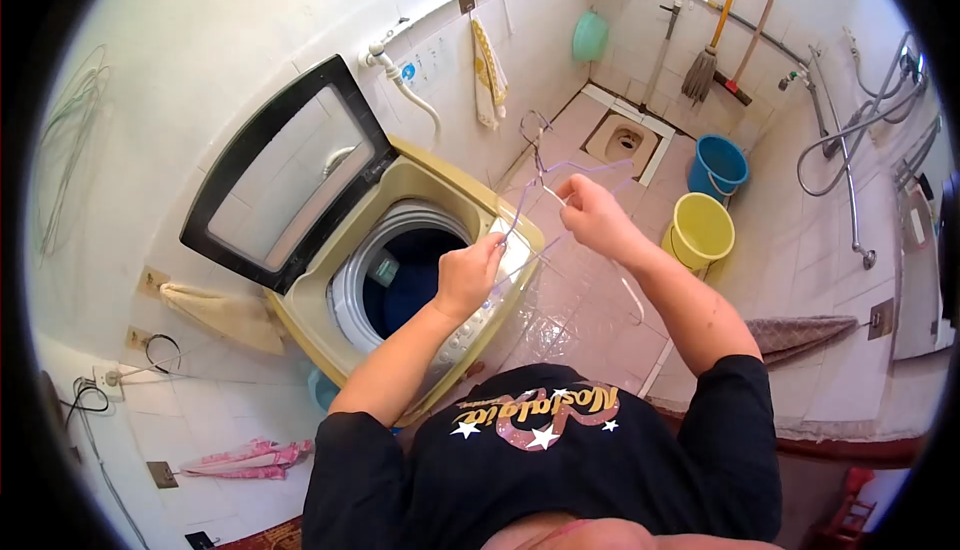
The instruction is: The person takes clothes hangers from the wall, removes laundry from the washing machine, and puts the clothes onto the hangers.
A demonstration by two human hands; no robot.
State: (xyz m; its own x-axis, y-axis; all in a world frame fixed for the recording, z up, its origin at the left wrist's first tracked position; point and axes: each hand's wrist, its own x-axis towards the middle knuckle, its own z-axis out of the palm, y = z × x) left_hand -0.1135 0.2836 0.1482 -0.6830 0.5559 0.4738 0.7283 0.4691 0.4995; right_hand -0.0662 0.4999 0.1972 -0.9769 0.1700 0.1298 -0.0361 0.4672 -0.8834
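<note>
My left hand (470, 275) is closed on a purple wire clothes hanger (516, 212), above the front panel of the top-loading washing machine (455, 182). Pinched in my right hand (597, 218) is a white part of the hangers (553, 193), over the tiled floor. Several thin hangers, purple and white, overlap between both hands, their hooks (537, 130) bunched at the far end. Which bar belongs to which hanger is hard to tell. The machine's lid (352, 105) stands raised, and dark blue contents (405, 285) show inside the drum.
Blue (718, 165) and yellow (702, 230) buckets stand on the right, near a squat toilet (627, 140). A mop (700, 75) leans against the back wall. Towels hang on the walls, including a yellow-white one (488, 75). The floor (570, 320) looks wet.
</note>
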